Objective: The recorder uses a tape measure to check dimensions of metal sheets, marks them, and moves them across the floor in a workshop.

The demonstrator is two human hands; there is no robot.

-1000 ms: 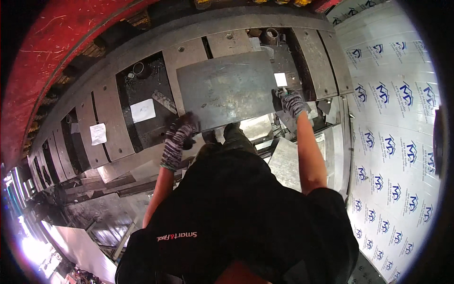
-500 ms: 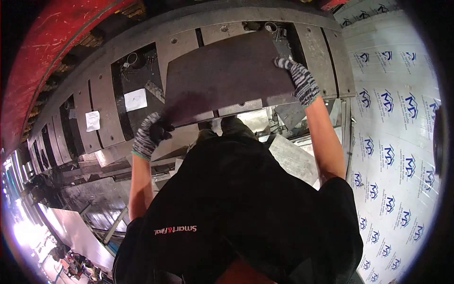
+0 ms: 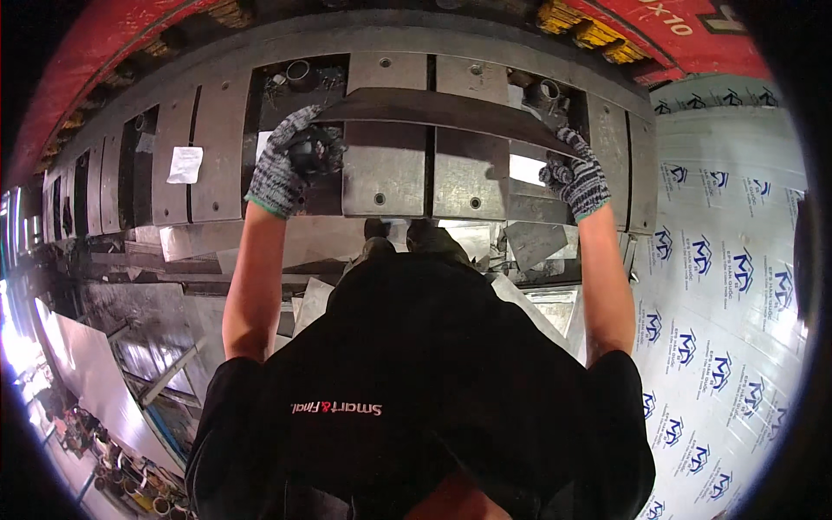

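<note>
A dark, thin metal sheet (image 3: 433,111) is held up between my hands over the machine bed, tilted so that it shows as a narrow band. At its left end my left hand (image 3: 293,165), in a grey striped knit glove, grips the edge with bent fingers. My right hand (image 3: 575,172), gloved alike, is closed on the sheet's right end. Below the sheet lie the bed's grey steel plates (image 3: 387,178) with bolt holes and slots between them.
Recesses in the bed hold a round metal cup (image 3: 298,71) and another ring-shaped cup (image 3: 549,89) with small parts. A white paper (image 3: 185,165) lies on the bed at left. The red machine frame (image 3: 693,39) arches beyond. A printed white panel wall (image 3: 719,260) stands at right.
The sheet has gone from lying broad and nearly face-up to a steeply tilted narrow band. My left hand has moved up and forward; my right hand has come slightly nearer. The view has shifted.
</note>
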